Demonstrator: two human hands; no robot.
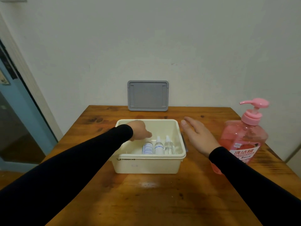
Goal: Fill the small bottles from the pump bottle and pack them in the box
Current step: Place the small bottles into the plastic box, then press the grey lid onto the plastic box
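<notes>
Three small bottles (158,146) stand in the cream box (146,165) on the wooden table (146,193). Left hand (138,130) reaches inside; its finger state cannot be told. Right hand (197,133), flat, fingers together, lies between box and pink pump bottle (244,136). Grey lid (147,95) leans against wall.

The wooden table (146,193) carries a cream box (147,165), a pink pump bottle (244,137) and a grey lid (147,95) leaning on the wall
</notes>
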